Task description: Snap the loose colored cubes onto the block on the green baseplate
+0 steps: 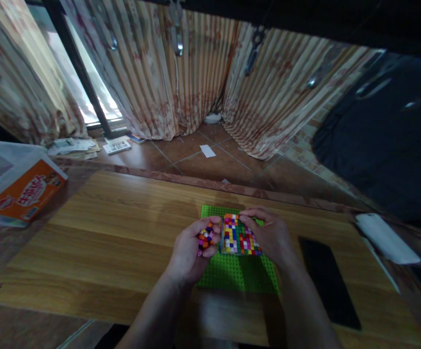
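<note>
My left hand (188, 252) is cupped around a heap of small loose toy bricks (206, 237) in orange, purple, pink and white. Its fingertips come close to the left edge of a brick panel (237, 237), a block covered in small studs of many colours. My right hand (268, 232) grips that panel at its upper right side, hiding part of it. Both hands are over a green studded baseplate (239, 276) on the wooden table. Whether the panel rests on the baseplate or is held just above it, I cannot tell.
A black flat slab (328, 281) lies right of the baseplate on the wooden table (97, 242). A white object (388, 237) sits at the far right. At left stands a clear plastic box (17, 189) with an orange label. Striped curtains (152, 72) hang behind.
</note>
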`<state>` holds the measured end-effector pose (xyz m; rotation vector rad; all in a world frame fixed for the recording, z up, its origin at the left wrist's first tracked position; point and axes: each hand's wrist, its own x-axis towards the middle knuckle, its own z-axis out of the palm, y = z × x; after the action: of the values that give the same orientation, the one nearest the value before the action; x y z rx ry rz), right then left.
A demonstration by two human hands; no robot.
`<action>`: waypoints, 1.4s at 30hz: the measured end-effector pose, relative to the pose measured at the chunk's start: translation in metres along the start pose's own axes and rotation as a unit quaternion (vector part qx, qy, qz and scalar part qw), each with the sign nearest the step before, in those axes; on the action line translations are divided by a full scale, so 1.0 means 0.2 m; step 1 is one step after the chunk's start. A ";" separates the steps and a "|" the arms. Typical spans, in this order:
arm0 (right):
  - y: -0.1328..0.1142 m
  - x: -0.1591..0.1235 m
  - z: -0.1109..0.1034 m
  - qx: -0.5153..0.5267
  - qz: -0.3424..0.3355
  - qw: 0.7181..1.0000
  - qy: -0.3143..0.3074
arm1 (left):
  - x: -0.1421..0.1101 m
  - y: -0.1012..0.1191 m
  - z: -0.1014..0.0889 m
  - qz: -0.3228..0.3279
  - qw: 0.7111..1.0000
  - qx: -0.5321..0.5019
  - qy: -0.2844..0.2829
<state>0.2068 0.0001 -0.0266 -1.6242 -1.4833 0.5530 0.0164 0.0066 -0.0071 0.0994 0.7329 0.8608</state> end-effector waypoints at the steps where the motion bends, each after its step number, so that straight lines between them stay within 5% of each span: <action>1: 0.00 0.00 0.00 0.002 0.001 1.000 -0.002 | 0.00 0.00 0.00 -0.001 1.000 0.000 0.000; 37: 0.03 0.00 -0.01 -0.008 0.013 0.999 -0.046 | 0.01 -0.04 -0.01 0.037 0.998 0.040 -0.022; 42: -0.02 -0.02 -0.02 -0.001 -0.045 0.999 0.004 | 0.01 -0.05 -0.01 0.040 0.998 0.046 -0.035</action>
<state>0.2068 -0.0050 -0.0210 -1.5514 -1.5431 0.4957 0.0219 0.0017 -0.0130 0.2418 0.7070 0.8958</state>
